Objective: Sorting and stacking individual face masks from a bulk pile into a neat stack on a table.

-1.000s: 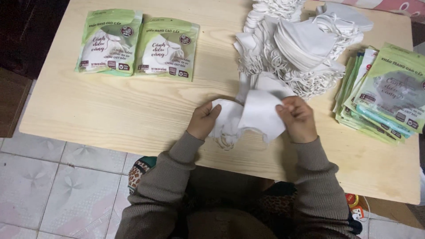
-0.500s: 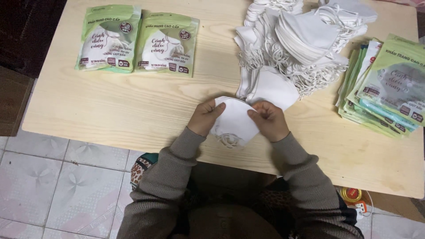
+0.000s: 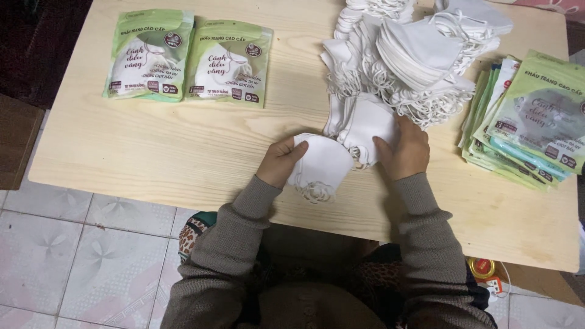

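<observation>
Both hands work at the bench's (image 3: 183, 158) near edge: the left hand (image 3: 279, 161) pinches a folded white mask (image 3: 323, 167) by its edge, seemingly to keep it flat, while the right hand (image 3: 405, 149) lies spread on the next mask (image 3: 365, 122). Two sealed green packets (image 3: 189, 58) sit beyond the left hand; loose masks (image 3: 414, 55) and stacked pouches (image 3: 530, 116) sit beyond the right.

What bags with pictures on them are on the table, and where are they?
Two filled packets: far left of the wooden table, side by side, flat green-and-white pouches with a white mask shape showing.
Stack of flat packets: right edge, fanned pile, green and white with teal edges, beside the white mask heap.
</observation>
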